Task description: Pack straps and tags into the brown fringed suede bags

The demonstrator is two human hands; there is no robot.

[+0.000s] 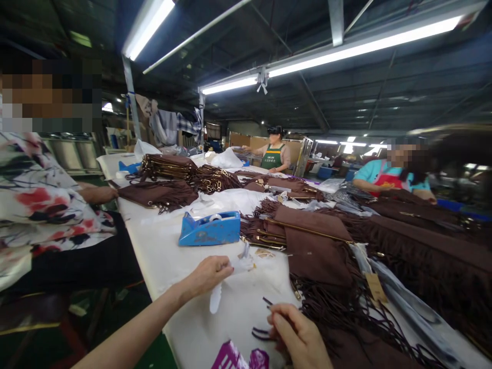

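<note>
My left hand is closed over the white table, just in front of a blue tape dispenser; a white strip hangs below it, and whether the fingers grip it is unclear. At the lower right, my right hand pinches dark brown fringe strands whose ends stick out to the left. Beside it lies a brown fringed bag with a gold zipper. Purple printed packaging shows at the bottom edge.
More brown bags are piled across the white table. A person in a floral shirt stands at the left. Another in a green apron is at the far end, and one in a red apron at the right.
</note>
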